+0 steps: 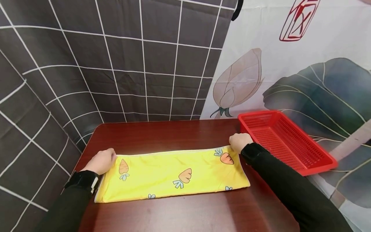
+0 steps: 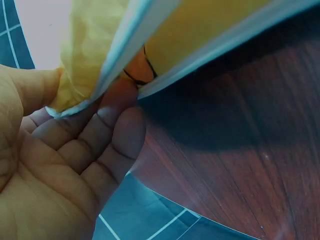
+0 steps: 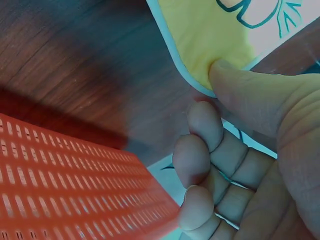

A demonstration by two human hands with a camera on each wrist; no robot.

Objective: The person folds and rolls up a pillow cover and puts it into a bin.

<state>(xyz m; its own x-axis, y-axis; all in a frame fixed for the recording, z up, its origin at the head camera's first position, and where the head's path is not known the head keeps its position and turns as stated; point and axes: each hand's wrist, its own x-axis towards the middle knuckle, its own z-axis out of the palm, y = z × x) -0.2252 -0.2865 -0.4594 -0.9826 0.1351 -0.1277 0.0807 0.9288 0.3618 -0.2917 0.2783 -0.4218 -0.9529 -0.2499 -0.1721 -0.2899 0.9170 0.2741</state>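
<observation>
From the head view, a soft yellow cloth (image 1: 174, 175) printed with carrots lies folded into a long strip on the glossy reddish wood table (image 1: 162, 135). The left hand (image 1: 100, 161) holds its left end and the right hand (image 1: 240, 142) its far right corner. A red perforated plastic basket (image 1: 285, 140) sits just right, and patterned curtains hang behind.

From the left wrist, the fingers (image 2: 107, 125) curl under the cloth's white-piped edge, pinching it.

From the right wrist, the thumb (image 3: 240, 87) presses the corner against curled fingers.

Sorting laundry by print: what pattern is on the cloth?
Yellow cloth with orange carrots, clearest in the head view.
</observation>
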